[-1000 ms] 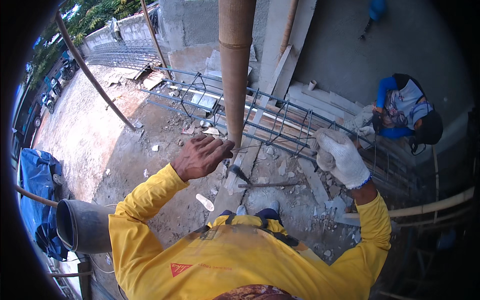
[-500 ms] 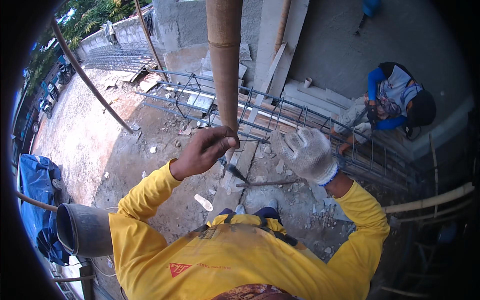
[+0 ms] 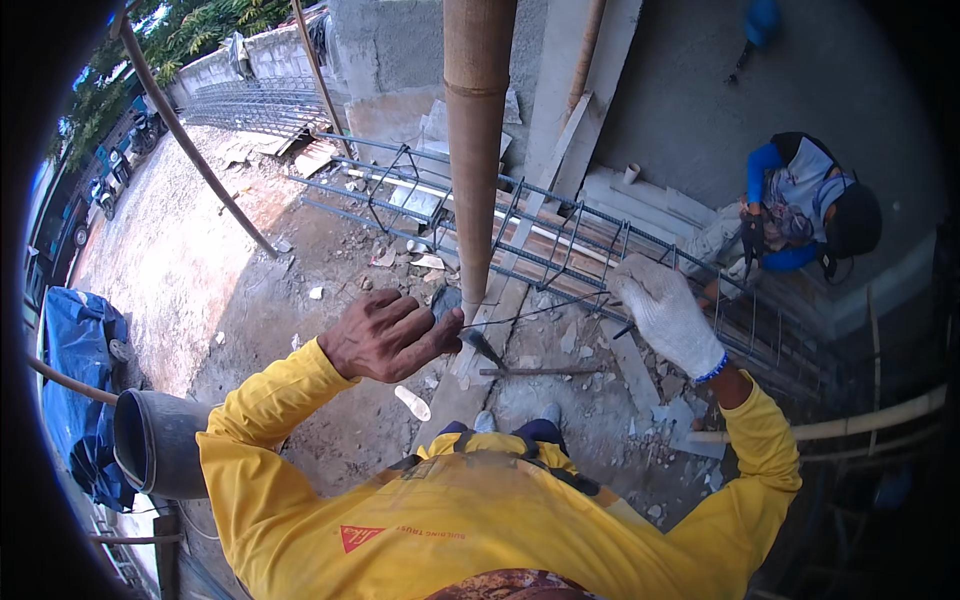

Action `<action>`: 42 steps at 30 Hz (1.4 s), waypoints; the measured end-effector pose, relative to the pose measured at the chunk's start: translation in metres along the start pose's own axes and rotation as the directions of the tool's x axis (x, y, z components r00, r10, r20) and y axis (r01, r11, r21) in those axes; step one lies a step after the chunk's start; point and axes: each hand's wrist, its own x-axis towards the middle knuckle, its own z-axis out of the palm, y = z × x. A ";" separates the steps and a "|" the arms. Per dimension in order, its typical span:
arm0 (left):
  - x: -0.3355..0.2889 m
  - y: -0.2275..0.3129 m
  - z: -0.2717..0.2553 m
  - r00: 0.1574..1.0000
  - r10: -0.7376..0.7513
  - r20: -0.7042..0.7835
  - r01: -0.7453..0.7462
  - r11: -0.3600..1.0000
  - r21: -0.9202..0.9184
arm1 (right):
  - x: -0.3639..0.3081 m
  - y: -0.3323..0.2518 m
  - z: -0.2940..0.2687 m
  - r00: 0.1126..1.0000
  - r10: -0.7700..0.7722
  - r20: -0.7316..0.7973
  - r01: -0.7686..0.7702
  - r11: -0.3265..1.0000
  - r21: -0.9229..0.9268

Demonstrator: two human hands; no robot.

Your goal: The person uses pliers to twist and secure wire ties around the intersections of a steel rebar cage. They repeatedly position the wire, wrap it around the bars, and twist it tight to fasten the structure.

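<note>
A thin dark wire (image 3: 510, 319) stretches between my two hands, just in front of the upright bamboo pole (image 3: 475, 150). My left hand (image 3: 390, 338) is bare, its thumb and forefinger closed at the wire's left end. On the other side, my right hand (image 3: 668, 318) wears a whitish knitted glove, with its fingers closed round the wire's right end. A short dark tip sticks out below the glove; what it belongs to is hidden. The steel rebar cage (image 3: 540, 225) runs behind both hands and the pole.
A co-worker (image 3: 805, 205) with blue sleeves crouches at the right beyond the cage. At the left are a dark bucket (image 3: 180, 445) and a blue tarp (image 3: 75, 390). Rubble and a short rod (image 3: 540, 371) lie on the ground. A bamboo pole (image 3: 850, 424) crosses at the right.
My hands have moved apart and slightly lower, and the wire now shows stretched between them. My gloved fingers, looser before, have closed. The whole view has shifted a little.
</note>
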 end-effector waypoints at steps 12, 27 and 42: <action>-0.019 -0.033 0.002 0.972 -0.209 0.106 0.210 0.978 0.009 | 0.017 0.071 0.002 0.804 -0.577 0.143 0.593 0.794 -0.129; -0.001 -0.028 0.014 0.705 -0.402 0.584 0.607 -0.084 -0.790 | 0.022 0.035 0.059 0.296 -0.925 0.239 0.435 -0.093 -0.896; 0.017 0.016 -0.011 0.977 -0.212 0.034 0.215 0.959 -0.183 | 0.054 -0.019 0.046 0.853 -0.513 0.102 0.518 0.854 -0.038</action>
